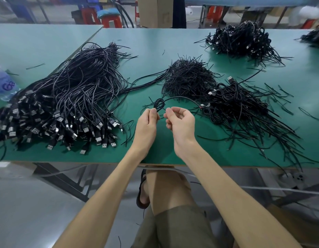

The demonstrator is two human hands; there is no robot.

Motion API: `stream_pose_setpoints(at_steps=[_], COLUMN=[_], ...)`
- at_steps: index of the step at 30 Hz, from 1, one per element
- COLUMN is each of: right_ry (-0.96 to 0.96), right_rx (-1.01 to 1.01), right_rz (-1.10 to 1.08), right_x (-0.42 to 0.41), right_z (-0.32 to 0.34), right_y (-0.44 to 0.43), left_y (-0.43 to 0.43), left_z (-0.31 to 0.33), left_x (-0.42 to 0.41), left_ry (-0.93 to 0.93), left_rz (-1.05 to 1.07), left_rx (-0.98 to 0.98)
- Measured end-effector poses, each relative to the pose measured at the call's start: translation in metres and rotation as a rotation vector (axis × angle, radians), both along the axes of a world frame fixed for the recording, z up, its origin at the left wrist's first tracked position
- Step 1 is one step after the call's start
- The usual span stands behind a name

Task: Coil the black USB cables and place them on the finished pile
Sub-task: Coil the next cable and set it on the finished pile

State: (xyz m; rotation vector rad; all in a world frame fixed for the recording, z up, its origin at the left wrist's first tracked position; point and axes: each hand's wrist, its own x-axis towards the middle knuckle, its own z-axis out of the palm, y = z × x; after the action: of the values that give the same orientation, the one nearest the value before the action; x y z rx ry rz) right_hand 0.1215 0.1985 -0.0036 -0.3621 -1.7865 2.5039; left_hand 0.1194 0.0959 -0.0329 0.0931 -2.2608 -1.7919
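Note:
My left hand (148,122) pinches a small coil of a black USB cable (159,104) above the green table (155,149). The cable's free end arcs to the right and ends in bare coloured wires near the coiled pile (241,104). My right hand (180,122) hovers just right of the coil with its fingers curled, thumb and forefinger near the cable; whether it grips the cable I cannot tell. A big heap of uncoiled cables (69,97) with USB plugs toward me lies on the left.
A heap of short black ties (187,77) sits in the middle. Another coiled pile (244,40) lies at the back right, one more (314,36) at the far right edge. A plastic bottle (3,85) lies at the left. Red stools and a cardboard box stand beyond the table.

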Motion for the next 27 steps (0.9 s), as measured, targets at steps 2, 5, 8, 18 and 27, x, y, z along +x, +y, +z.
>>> stream_pose_setpoints(at_steps=[2,5,8,18,27], right_ry=[0.004,0.034,0.056,0.223,0.125], right_rx=[0.020,0.090,0.126,0.228,0.077], right_rz=[-0.010,0.003,0.009,0.469,0.861], right_x=[-0.001,0.000,0.002,-0.001,-0.015], right_z=[-0.003,-0.007,-0.010,-0.013,-0.004], right_y=[-0.001,-0.005,-0.006,0.033,0.050], left_y=[0.001,-0.001,-0.002,-0.005,-0.007], left_z=[0.000,0.000,0.000,0.010,0.010], left_x=[0.001,0.001,0.000,0.009,0.011], left_ry=[-0.005,0.000,-0.001,-0.028,-0.109], left_rz=[-0.006,-0.011,-0.007,-0.137,-0.204], left_rx=[0.011,0.041,0.069,0.198,0.200])
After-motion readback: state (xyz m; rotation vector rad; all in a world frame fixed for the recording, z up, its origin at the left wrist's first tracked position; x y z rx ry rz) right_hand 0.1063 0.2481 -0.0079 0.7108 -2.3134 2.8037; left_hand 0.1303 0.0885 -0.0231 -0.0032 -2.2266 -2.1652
